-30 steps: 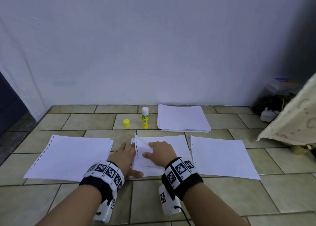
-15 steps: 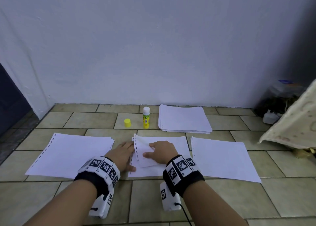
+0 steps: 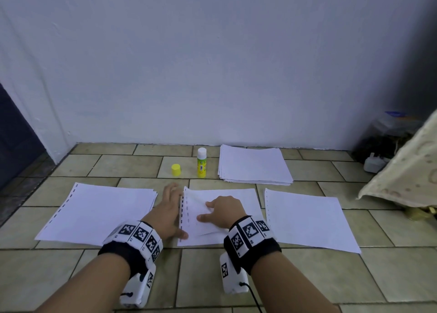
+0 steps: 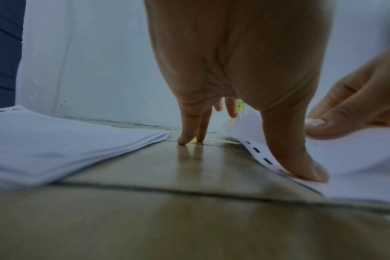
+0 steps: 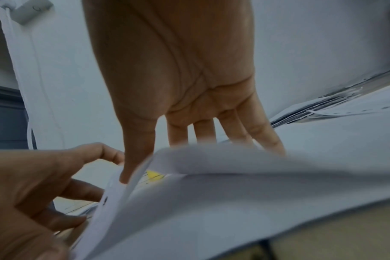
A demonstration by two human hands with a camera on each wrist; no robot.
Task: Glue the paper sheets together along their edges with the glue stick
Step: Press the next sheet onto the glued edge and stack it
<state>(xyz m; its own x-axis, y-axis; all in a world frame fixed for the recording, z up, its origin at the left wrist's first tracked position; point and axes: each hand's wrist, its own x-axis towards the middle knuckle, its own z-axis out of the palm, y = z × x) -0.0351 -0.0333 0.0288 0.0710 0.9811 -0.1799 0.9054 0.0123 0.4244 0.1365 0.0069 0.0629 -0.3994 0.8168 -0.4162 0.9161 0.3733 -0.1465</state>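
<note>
Pressing the middle sheets (image 3: 227,201) flat on the tiled floor (image 3: 307,277), we take these sheets as our landmark. Our left hand (image 3: 169,212) lies spread just beside their punched edge (image 3: 182,214), its thumb (image 4: 301,165) holding down that strip while the fingertips (image 4: 189,139) rest on bare tile. Our right hand (image 3: 223,212) rests on the sheets with straight fingers, a lifted top sheet (image 5: 211,176) bowing up beneath its palm. Behind the landmark stands the glue stick (image 3: 201,163), uncapped, with its yellow cap (image 3: 176,170) beside it and a paper stack (image 3: 254,165) to the other side. Further sheets lie left (image 3: 94,213) and right (image 3: 307,218). We judge this step to be aligning and smoothing the joined edge: keep the thumb anchored, then sweep the right hand outward from the punched strip, so the bow flattens without creasing or shifting the holes out of register.
</note>
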